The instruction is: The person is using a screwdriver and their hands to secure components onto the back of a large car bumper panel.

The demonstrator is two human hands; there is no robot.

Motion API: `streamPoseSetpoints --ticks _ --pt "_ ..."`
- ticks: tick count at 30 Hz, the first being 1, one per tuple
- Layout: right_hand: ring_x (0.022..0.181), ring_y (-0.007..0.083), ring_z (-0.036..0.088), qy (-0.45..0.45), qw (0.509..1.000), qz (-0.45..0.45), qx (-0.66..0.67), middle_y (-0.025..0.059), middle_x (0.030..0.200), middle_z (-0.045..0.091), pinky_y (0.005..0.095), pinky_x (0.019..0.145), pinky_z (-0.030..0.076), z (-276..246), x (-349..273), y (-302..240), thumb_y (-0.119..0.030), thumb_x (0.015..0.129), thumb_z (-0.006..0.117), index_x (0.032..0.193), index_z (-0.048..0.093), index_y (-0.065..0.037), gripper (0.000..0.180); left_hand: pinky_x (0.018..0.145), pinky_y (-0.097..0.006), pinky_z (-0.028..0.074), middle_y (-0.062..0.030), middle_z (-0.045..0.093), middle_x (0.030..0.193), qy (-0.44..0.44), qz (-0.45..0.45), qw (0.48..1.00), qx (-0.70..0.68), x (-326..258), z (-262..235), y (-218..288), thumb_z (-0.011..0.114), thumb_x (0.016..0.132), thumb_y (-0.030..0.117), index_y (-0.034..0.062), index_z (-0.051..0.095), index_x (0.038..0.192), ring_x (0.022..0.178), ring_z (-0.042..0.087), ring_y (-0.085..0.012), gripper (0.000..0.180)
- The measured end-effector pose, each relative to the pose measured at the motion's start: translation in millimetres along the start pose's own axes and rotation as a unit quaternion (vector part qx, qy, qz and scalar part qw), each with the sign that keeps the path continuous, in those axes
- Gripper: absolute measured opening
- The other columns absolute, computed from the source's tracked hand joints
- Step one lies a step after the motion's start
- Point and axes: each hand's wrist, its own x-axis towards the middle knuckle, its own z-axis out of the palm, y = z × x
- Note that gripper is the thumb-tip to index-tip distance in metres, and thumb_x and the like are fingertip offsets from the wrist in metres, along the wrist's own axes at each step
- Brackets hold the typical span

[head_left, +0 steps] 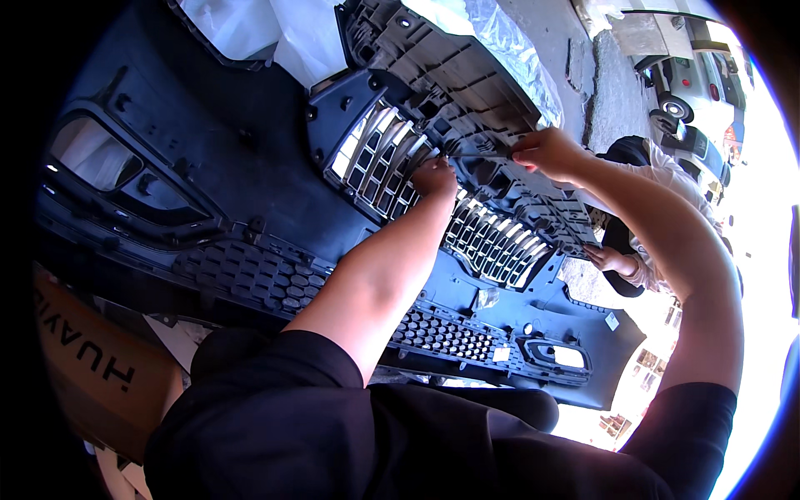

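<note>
A: Item one, your left hand. State?

B: Curled, fingers pressed down on the grille, at the seam where the chrome slats meet the black bracket. It seems to brace more than to grasp; whether anything sits inside the fist, I cannot tell.

A: Item two, your right hand.

B: Closed around a thin dark tool, held level, tip aimed left toward your other hand. The tip meets the bracket's lower edge just above the slats. What kind of tool it is, I cannot tell.

A: Item three, the work itself.

B: A dark bumper, inner face up, running from upper left to lower right. The grille lies in its middle, a mesh strip below, a lamp opening at the left, a small lamp pocket at the lower right.

A: Item four, surroundings.

B: Clear wrap beyond the bracket; a brown carton at the lower left; another person's hand resting on the bumper's far edge; parked cars at the upper right.

A: Handling note?

B: My judgement: keep your left hand pressing close beside the tip so the panel does not flex, keep the tool flat, and push gently, since the plastic tabs look thin. Mind the other hand at the edge.
</note>
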Motion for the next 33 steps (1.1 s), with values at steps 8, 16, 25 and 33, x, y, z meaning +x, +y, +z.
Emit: streamPoseSetpoints --ticks 8,16,25,33 --pt "0.069 0.0174 0.065 0.043 0.990 -0.021 -0.134 0.0101 0.093 0.073 0.0315 0.056 0.050 7.3 -30.3 -13.6 -0.023 0.095 0.073 0.113 0.070 -0.011 0.022 0.060 -0.028 0.053 -0.0115 0.073 0.086 -0.003 -0.015 0.998 -0.057 -11.4 4.3 0.9 0.066 0.101 0.010 -0.0052 0.071 0.104 0.070 0.068 -0.0166 0.017" --pt "0.070 0.0268 0.070 0.101 0.888 -0.285 -0.348 0.0094 0.088 0.073 0.0395 0.063 0.056 0.5 -23.7 11.1 -0.016 0.096 0.066 0.119 0.072 -0.015 0.023 0.060 -0.028 0.054 -0.0094 0.072 0.084 -0.004 -0.015 1.000 -0.012 -10.1 8.3 -5.2 0.067 0.101 0.012 -0.0034 0.071 0.108 0.068 0.068 -0.0155 0.017" --pt "0.049 0.0111 0.054 -0.065 0.970 0.194 0.134 0.0077 0.084 0.075 0.0282 0.043 0.041 -2.3 -13.1 -11.3 -0.031 0.097 0.073 0.114 0.076 -0.010 0.027 0.058 -0.034 0.049 -0.0070 0.070 0.068 0.037 0.017 0.997 -0.066 21.3 13.2 -30.9 0.072 0.095 0.010 -0.0011 0.076 0.082 0.061 0.062 -0.0136 0.018" --pt "0.076 0.0280 0.071 0.080 0.850 -0.281 -0.438 0.0091 0.085 0.070 0.0417 0.068 0.057 -8.9 -23.7 -4.7 -0.030 0.100 0.063 0.123 0.065 -0.017 0.026 0.065 -0.035 0.054 -0.0109 0.075 0.076 0.054 0.009 0.998 0.006 21.8 14.7 -38.5 0.074 0.094 0.015 0.0008 0.078 0.090 0.069 0.072 -0.0217 0.015"
